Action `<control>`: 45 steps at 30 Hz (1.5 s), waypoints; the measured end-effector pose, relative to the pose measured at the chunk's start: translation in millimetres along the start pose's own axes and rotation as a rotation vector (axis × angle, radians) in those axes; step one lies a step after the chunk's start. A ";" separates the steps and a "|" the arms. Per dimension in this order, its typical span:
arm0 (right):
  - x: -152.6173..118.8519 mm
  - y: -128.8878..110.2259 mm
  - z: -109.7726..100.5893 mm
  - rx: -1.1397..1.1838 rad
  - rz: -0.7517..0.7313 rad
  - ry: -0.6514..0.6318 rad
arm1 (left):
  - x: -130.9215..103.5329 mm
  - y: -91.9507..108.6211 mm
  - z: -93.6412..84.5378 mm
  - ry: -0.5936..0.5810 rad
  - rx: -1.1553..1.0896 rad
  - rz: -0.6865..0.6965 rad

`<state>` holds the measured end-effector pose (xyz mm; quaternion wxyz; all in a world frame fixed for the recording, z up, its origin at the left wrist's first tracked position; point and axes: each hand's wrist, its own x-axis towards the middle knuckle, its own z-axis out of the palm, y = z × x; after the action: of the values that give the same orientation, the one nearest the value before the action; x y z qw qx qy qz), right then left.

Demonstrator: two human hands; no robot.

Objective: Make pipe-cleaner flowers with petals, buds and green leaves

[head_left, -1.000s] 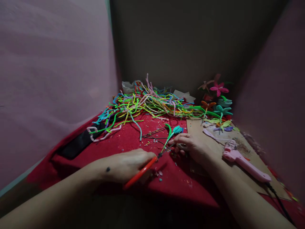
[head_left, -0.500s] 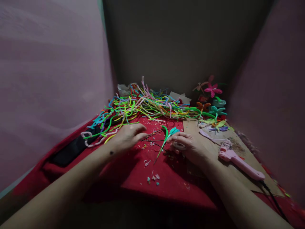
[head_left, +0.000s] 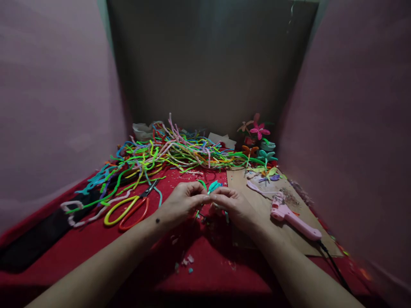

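My left hand (head_left: 184,199) and my right hand (head_left: 234,207) meet over the red cloth, their thumbs and fingertips pinched together. Between them is a pipe-cleaner flower with a teal head (head_left: 214,187), which pokes up behind the fingertips. A curved green pipe-cleaner leaf (head_left: 202,184) shows beside the head, just above my left fingers. Most of the stem is hidden by the fingers. Left of my left hand lie scissors with a yellow and a red handle loop (head_left: 141,203), their blades pointing away from me.
A tangled heap of coloured pipe cleaners (head_left: 180,149) spreads across the back. On the right, a pink glue gun (head_left: 295,220) with a black cord rests on a brown board (head_left: 245,226). Finished flowers (head_left: 259,129) stand behind it. A black object (head_left: 35,239) lies far left; scraps (head_left: 186,260) litter the red cloth (head_left: 154,267).
My left hand has come right to join my right hand at the flower, closing into a pinch. The scissors now show beside my left forearm. The whole view has shifted.
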<state>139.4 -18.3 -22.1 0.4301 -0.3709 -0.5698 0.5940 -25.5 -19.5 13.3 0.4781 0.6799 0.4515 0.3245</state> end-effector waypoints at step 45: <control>-4.2 -16.0 -15.6 -0.244 -0.397 0.499 | 16.5 -26.1 -24.3 -0.082 0.119 -0.126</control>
<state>156.9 -16.9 -7.5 0.6158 -0.4354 -0.5750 0.3171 -48.3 7.9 -3.2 0.4744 0.6900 0.4918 0.2385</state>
